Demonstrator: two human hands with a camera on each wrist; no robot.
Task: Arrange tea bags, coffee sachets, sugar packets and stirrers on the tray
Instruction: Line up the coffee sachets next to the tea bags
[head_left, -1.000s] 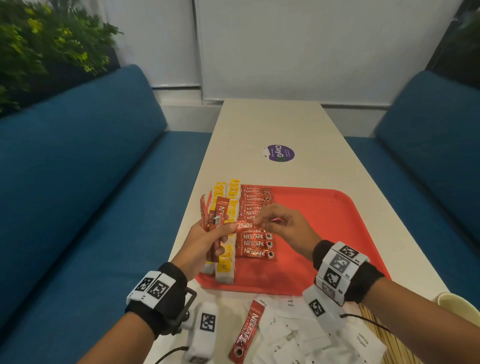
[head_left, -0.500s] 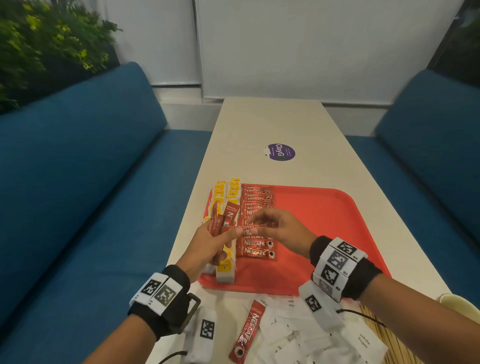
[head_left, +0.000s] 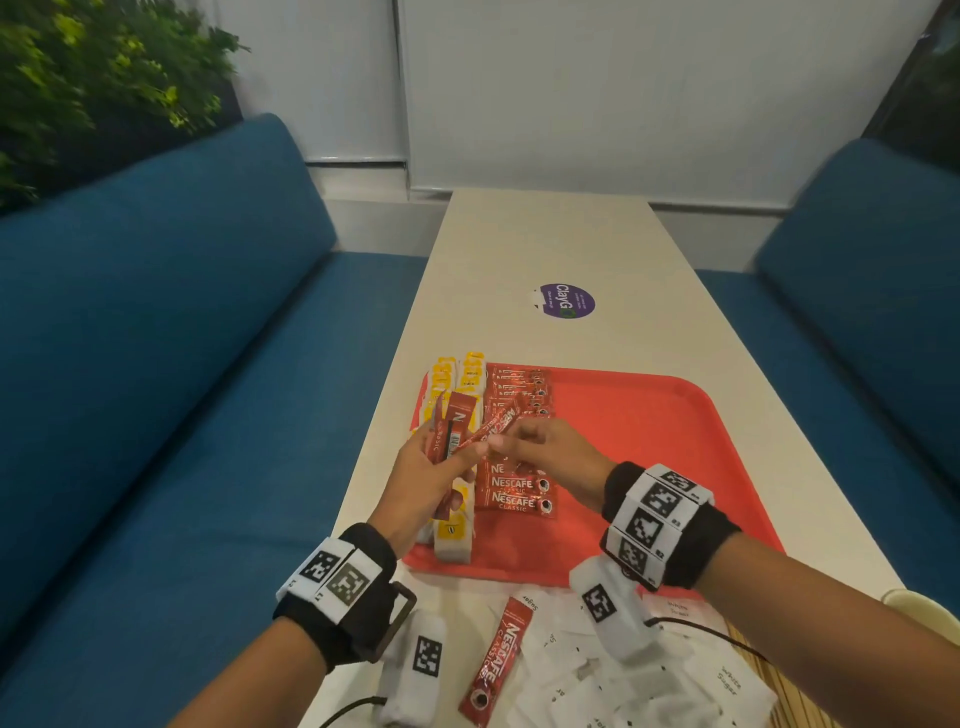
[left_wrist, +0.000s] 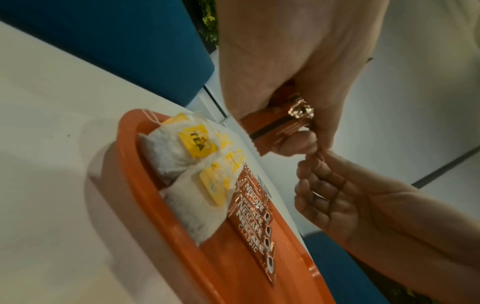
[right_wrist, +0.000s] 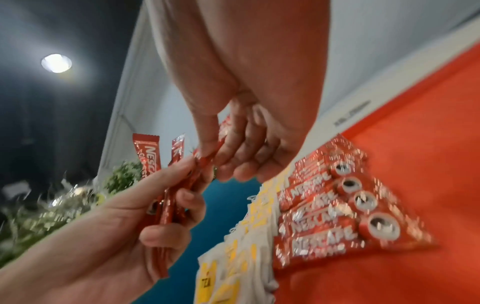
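A blue upholstered bench runs along the 9 o'clock side of the long cream surface, with green foliage above its back at 10 o'clock. The red plastic tray lies on the near part of the surface. Along the tray's 9 o'clock edge sits a column of white tea bags with yellow tags, and just beside them, toward 3 o'clock, a column of red Nescafe coffee sachets overlapping one another.

The left hand hovers above the tea bags, its grip closed round a small bundle of red coffee sachets held roughly upright and fanned at the top. The right hand meets it from 3 o'clock above the laid sachets; its thumb and forefinger pinch one slim red sachet that slants up toward 1 o'clock, its lower end touching the left thumb. The left wrist view shows that pinch on the sachet's crimped end.

Off the tray at 6 o'clock, a single red Nescafe sachet lies on the surface beside a loose heap of white sugar packets. Pale wooden stirrers show under the right forearm, and a cream cup rim sits at 4 o'clock. A purple round sticker lies at 12 o'clock beyond the tray, and a second blue bench lines the 3 o'clock side.
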